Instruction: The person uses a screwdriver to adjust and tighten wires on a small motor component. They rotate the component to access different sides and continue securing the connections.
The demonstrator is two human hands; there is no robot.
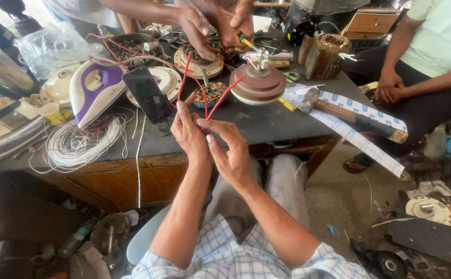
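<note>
One camera, worn on the head, looks steeply down and forward over the person's lap onto the bench [267, 121]. It sits close: both forearms fill the lower middle, the bench crosses the upper half, the floor [349, 201] shows at right.

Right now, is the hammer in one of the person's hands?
No, the hammer lies on the table; both hands pinch red wires.
</note>
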